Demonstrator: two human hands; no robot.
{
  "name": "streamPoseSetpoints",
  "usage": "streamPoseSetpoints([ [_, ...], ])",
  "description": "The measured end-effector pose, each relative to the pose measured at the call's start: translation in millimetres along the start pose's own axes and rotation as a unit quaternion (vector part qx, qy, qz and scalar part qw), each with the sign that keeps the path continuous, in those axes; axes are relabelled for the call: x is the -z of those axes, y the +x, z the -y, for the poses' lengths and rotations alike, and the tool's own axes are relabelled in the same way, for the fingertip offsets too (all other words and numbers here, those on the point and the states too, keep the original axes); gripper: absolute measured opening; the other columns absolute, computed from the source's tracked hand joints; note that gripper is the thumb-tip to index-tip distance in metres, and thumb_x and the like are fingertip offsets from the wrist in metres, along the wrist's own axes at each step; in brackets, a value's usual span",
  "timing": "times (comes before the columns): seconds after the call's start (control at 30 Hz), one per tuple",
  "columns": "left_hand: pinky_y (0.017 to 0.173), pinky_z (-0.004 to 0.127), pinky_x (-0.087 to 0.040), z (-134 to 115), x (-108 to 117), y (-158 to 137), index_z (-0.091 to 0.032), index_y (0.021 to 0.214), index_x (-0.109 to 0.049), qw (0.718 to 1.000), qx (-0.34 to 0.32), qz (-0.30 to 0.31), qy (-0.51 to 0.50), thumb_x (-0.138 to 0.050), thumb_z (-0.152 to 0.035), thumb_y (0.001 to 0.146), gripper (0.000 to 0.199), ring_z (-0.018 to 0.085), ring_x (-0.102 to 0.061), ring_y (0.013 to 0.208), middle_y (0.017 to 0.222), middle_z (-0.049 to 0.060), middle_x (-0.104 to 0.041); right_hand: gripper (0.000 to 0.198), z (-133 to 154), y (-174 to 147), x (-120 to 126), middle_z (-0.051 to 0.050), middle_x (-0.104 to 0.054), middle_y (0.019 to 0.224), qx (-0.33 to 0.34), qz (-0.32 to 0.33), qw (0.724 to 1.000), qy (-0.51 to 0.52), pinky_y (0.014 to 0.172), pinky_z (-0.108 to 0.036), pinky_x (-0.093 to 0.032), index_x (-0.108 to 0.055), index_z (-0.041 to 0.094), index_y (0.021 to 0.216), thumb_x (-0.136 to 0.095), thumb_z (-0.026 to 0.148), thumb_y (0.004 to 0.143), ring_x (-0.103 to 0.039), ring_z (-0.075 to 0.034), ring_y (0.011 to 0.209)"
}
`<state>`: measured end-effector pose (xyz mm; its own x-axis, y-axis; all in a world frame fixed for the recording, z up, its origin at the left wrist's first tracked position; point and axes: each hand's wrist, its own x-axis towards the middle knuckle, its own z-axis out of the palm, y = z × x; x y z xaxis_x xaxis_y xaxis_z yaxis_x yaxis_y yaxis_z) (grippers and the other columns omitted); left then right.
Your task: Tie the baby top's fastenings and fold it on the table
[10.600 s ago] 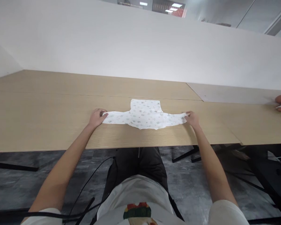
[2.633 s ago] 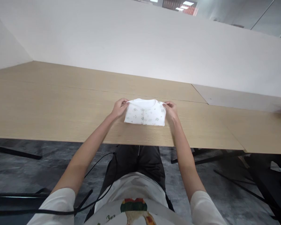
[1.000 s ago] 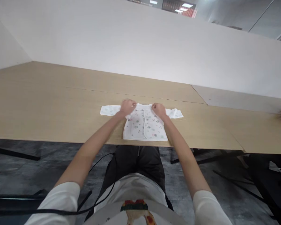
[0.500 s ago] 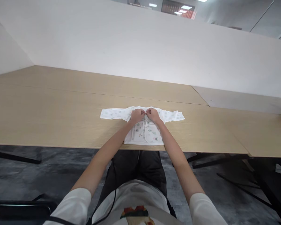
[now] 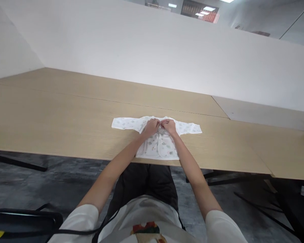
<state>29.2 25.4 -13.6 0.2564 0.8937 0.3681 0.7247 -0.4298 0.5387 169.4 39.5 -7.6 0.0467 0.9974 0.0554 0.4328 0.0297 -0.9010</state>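
Observation:
A small white baby shirt [image 5: 157,146] with a scattered print lies spread on the wooden table, its sleeves stretched out to both sides and its hem close to the front edge. My left hand [image 5: 152,127] pinches the shirt's front opening just below the neckline. Right beside it, my right hand [image 5: 169,126] pinches the other edge of the same opening, and the fingertips of both hands nearly meet. Any fastener between the fingers is too small to make out. Below the hands the two front halves lie together along the middle.
The light wood table [image 5: 66,114] runs wide to both sides, with a white partition [image 5: 131,44] along its back. A grey panel [image 5: 263,111] is set in at the back right. A black chair [image 5: 22,222] stands at the lower left, and dark table legs [image 5: 238,179] show below the right side.
The view has shifted slightly, so the shirt appears a little lower and to the right. Both hands stay at the neckline, with small changes in the fingers.

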Motion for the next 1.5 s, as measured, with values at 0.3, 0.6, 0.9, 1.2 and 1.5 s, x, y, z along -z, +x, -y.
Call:
streamPoseSetpoints([
  [0.3,0.094,0.035,-0.038,-2.1,2.8,-7.0,-0.017,0.094,-0.064,0.999,-0.037,0.03,-0.011,-0.041,-0.027,0.089,0.026,0.021,-0.055,0.101,0.102,0.007,-0.065,0.011,1.9,-3.9,3.8,0.003,-0.061,0.055,-0.066,0.007,0.989,0.134,0.049,-0.019,-0.05,-0.061,0.015,0.079,-0.06,0.011,0.07,-0.058,-0.01,0.048],
  [0.6,0.085,0.035,-0.041,-11.4,18.5,-20.8,-0.017,0.08,-0.07,0.998,-0.007,0.056,0.013,-0.051,-0.031,0.081,0.024,0.021,-0.057,0.082,0.08,0.005,-0.068,0.011,11.9,-6.8,22.2,0.002,-0.061,0.056,-0.097,-0.034,0.969,0.223,0.05,-0.019,-0.052,-0.059,0.014,0.079,-0.059,0.006,0.071,-0.058,-0.008,0.046],
  [0.9,0.064,0.028,-0.038,0.1,14.8,-14.8,-0.017,0.072,-0.071,0.996,-0.005,0.085,-0.008,-0.053,-0.034,0.076,0.025,0.016,-0.053,0.064,0.067,0.003,-0.064,0.02,12.3,-33.6,23.3,0.001,-0.063,0.056,-0.036,0.14,0.987,0.069,0.044,-0.018,-0.048,-0.061,0.013,0.083,-0.064,0.003,0.066,-0.056,-0.009,0.046],
  [1.2,0.057,0.026,-0.031,-1.8,21.1,-13.6,-0.016,0.065,-0.064,0.992,0.017,0.116,-0.047,-0.049,-0.033,0.078,0.026,0.014,-0.049,0.061,0.061,0.001,-0.057,0.025,6.5,-30.8,20.8,0.005,-0.061,0.055,-0.014,0.174,0.983,0.052,0.039,-0.015,-0.037,-0.054,0.017,0.079,-0.063,0.002,0.061,-0.047,-0.005,0.039],
  [1.5,0.06,0.025,-0.038,-4.6,27.4,-14.0,-0.016,0.071,-0.066,0.987,0.009,0.128,-0.096,-0.051,-0.037,0.078,0.028,0.013,-0.051,0.063,0.068,0.001,-0.062,0.025,13.7,-34.3,17.3,0.004,-0.057,0.048,-0.094,0.114,0.982,0.114,0.043,-0.018,-0.046,-0.047,0.018,0.073,-0.064,0.003,0.061,-0.056,-0.01,0.043],
])
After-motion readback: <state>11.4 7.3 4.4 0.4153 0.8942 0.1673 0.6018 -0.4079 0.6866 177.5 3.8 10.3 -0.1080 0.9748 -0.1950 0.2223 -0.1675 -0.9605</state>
